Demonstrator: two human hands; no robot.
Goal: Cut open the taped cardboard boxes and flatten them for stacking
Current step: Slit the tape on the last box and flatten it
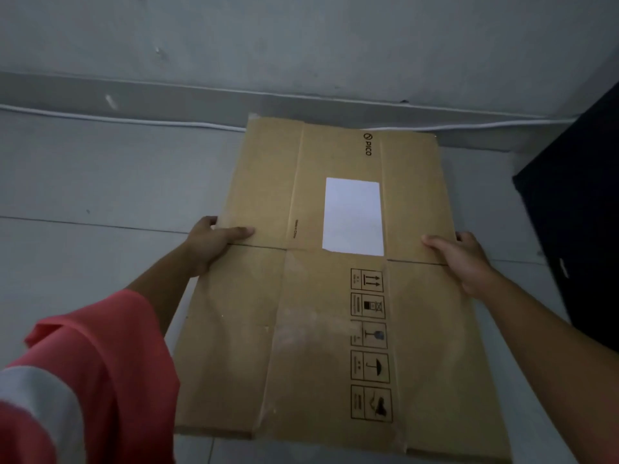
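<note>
A flattened brown cardboard box (315, 316) lies in front of me over the grey tiled floor, its far end near the wall. It carries a white label (352, 216), a printed logo and a column of handling symbols. My left hand (214, 242) grips the box's left edge, thumb on top and fingers curled under. On the opposite side my right hand (459, 256) grips the right edge the same way. Whether the box rests on the floor or is held just above it, I cannot tell.
The grey wall with its skirting runs along the back, with a white cable (134, 120) at its foot. A dark object (576, 209) stands at the right, close to the box's right edge. Grey floor tiles (93, 182) stretch to the left.
</note>
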